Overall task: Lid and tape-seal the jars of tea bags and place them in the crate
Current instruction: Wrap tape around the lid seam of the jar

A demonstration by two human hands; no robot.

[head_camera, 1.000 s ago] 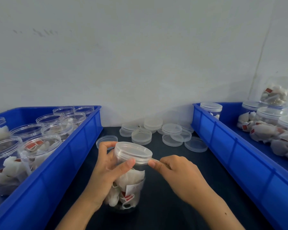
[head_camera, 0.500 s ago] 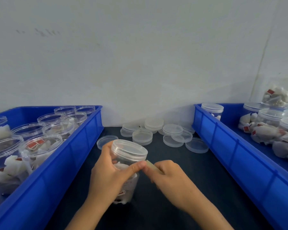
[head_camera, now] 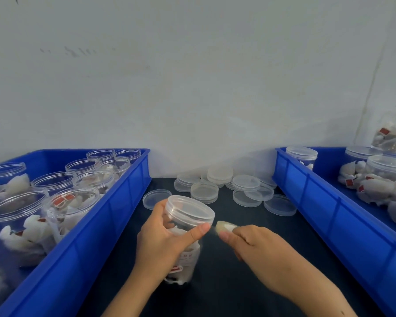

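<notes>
Progress stands at the sealing step for one jar. Jar in hand [head_camera: 183,243] stands on the dark surface [head_camera: 226,289] between the two crates, lid [head_camera: 189,208] already seated. Left hand [head_camera: 167,239] wraps the jar body, thumb pressed just under the lid rim. Right hand [head_camera: 249,241] pinches a small pale tape roll or strip [head_camera: 224,226] beside that thumb; whether tape adheres to the jar yet cannot be determined.

Left crate [head_camera: 114,216] holds many open jars [head_camera: 73,202] of tea bags, none lidded. Right crate [head_camera: 318,202] holds lidded jars [head_camera: 302,155], some upright, some lying on their sides. Loose lids [head_camera: 220,186] lie stacked and scattered on the surface at the rear.

Judged status: minority of jars finished. Remaining work: seal and crate the current jar, then lid, tape and transfer each open jar.
</notes>
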